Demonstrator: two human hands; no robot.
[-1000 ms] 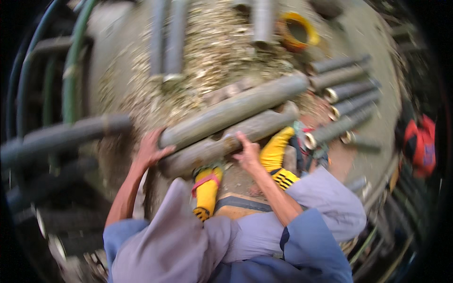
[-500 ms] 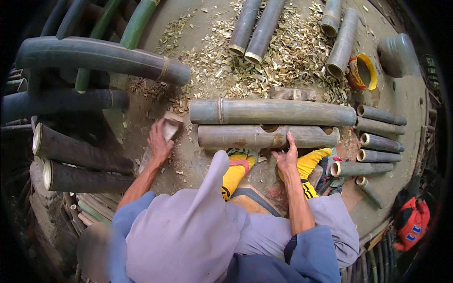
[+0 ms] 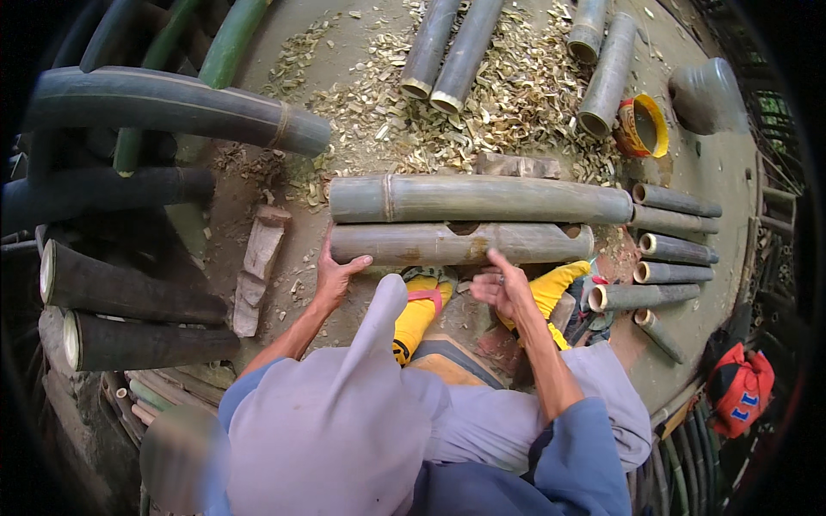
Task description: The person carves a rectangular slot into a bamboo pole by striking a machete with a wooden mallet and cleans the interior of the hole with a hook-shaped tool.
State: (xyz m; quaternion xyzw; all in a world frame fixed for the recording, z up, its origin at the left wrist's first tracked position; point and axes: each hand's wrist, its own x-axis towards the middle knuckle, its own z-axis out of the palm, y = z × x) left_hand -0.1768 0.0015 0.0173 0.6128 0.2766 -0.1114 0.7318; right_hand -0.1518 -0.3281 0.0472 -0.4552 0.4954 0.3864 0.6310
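Observation:
A bamboo tube [image 3: 387, 244] with two notches cut into its upper side lies crosswise in front of me. My left hand [image 3: 332, 277] grips its left end, fingers reaching round the end and thumb along the near side. Close to the tube's near edge is my right hand [image 3: 508, 292], one digit raised toward the tube and the others loosely bent and apart. It holds nothing. Directly behind the notched tube lies a thicker whole bamboo tube [image 3: 499, 198]. To the left of my left hand, a rough notched wooden block [image 3: 261, 267] rests on the ground.
Bamboo shavings [image 3: 516, 95] cover the ground beyond. Several short tubes [image 3: 675, 248] lie at the right, near a yellow-rimmed container [image 3: 641, 126]. Thick dark bamboo poles [image 3: 138, 344] crowd the left. My feet in yellow socks [image 3: 419, 314] are just below the notched tube.
My left hand has left the wooden block and moved right to the notched tube's end. My right hand has shifted slightly, its fingers turning leftward. The view has moved a little.

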